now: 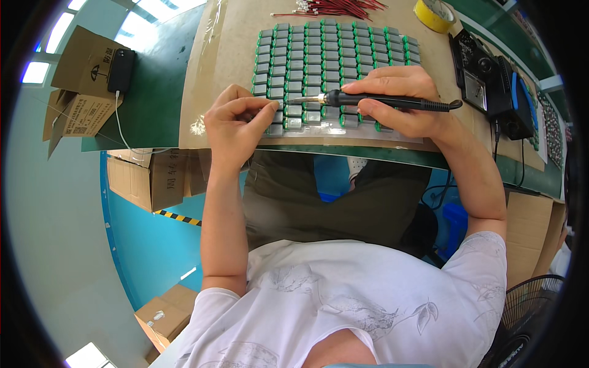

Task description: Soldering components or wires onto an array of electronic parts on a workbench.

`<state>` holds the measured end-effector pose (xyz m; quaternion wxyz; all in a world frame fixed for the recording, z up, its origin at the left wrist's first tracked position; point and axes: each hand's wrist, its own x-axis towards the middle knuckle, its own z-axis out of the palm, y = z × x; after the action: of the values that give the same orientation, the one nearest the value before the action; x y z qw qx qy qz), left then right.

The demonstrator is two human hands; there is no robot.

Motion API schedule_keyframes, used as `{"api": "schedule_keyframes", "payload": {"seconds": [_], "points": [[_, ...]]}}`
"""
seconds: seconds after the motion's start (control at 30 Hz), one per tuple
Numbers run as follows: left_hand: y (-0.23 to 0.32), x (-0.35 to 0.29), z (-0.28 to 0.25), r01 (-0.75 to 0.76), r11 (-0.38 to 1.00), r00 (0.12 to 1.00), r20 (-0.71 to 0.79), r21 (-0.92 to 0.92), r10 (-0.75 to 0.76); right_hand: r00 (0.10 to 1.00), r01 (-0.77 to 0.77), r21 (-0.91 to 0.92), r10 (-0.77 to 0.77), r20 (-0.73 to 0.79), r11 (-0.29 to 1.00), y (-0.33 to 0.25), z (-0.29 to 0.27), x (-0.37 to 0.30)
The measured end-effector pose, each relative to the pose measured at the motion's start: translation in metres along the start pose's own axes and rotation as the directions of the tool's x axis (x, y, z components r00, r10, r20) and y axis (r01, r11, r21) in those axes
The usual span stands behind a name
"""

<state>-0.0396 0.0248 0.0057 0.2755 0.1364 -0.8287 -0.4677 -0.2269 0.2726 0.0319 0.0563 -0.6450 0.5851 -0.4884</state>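
A soldering iron (345, 99) with a black handle lies in my right hand (402, 101), fingers wrapped round the grip. Its metal tip points left, over the front rows of small grey modules with green boards (331, 58), laid out in a grid on the table. My left hand (236, 122) is closed in a pinch at the grid's front left corner, close to the iron's tip. Whatever lies between its fingertips is too small to make out. Some modules are hidden beneath my hands.
Red wires with white connectors (334, 8) lie behind the grid. Yellow tape (435, 16) and a black device with a dial (481, 67) stand at right. A black phone (121, 70) with a white cable rests against a cardboard box (86, 116) at left. A fan (527, 300) stands lower right.
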Motion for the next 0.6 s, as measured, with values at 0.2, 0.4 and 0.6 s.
{"api": "schedule_keyframes", "payload": {"seconds": [0.2, 0.4, 0.6], "points": [[0.000, 0.000, -0.001, 0.000, 1.000, 1.000, -0.008, -0.013, 0.000, 1.000, -0.011, -0.003, 0.011, 0.017, 1.000, -0.002, -0.002, 0.002], [-0.004, 0.003, 0.001, -0.045, 0.991, 0.990, -0.136, -0.127, 0.028, 1.000, 0.012, -0.006, -0.012, -0.022, 1.000, -0.010, -0.009, -0.001], [-0.022, -0.011, -0.016, 0.008, 0.962, 0.962, -0.262, -0.275, -0.083, 0.998, -0.016, 0.022, 0.018, -0.060, 1.000, -0.008, -0.007, 0.002]]}}
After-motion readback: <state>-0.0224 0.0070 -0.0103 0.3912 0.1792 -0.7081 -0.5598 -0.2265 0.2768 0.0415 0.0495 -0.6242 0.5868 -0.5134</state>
